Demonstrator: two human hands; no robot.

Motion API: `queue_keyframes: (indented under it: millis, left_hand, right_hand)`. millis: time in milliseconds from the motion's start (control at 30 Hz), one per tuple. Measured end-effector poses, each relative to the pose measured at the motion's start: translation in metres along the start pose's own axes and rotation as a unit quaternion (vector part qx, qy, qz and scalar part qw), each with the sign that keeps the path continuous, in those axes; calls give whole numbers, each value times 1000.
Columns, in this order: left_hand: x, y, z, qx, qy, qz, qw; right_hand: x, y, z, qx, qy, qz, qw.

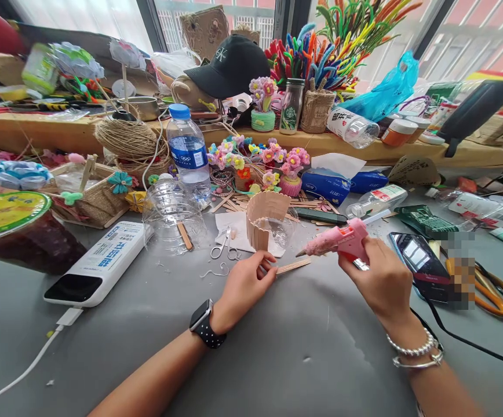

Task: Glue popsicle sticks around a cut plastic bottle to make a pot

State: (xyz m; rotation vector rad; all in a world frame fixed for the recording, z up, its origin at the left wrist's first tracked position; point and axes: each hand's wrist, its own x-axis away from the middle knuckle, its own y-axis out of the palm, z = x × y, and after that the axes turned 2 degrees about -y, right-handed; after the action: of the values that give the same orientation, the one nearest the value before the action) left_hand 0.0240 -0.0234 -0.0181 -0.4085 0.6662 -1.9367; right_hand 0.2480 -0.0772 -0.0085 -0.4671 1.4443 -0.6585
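Across the foreground spreads the grey tabletop (303,359), and the action is right in the middle of it! Over on the left sits the white power bank (112,255), with the clear plastic bottle (164,211) just beyond it, well apart from the right hand (379,278), and that hand is wrapped firmly around the grip of the pink glue gun (352,234), nozzle aimed leftward! Opposite, the left hand (247,281) has thumb and fingers drawn into a narrow pinch; straight ahead of it, near its fingertips, rises the curved wall of sticks (258,229), upright, well off from the right hand. Scissors (226,249) lie left of that wall, just beyond the left hand, and then the slimmest piece of all, the loose wooden stick (295,266): left end in the left hand's pinch, the rest reaching rightward between the two hands, nozzle just beside it, though whether the two touch, nobody can tell from here
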Motion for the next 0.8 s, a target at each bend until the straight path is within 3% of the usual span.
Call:
queue_keyframes:
  millis: [167, 433, 800]
  left_hand:
    - [0, 0, -1, -5, 10, 2, 1000]
    - [1, 0, -3, 25, 26, -12, 999]
    - [2, -3, 3, 81, 37, -59, 994]
  right_hand:
    - [1, 10, 16, -43, 134, -74, 987]
    - [9, 30, 31, -84, 173, -133, 972]
    - [17, 41, 34, -83, 172, -129, 973]
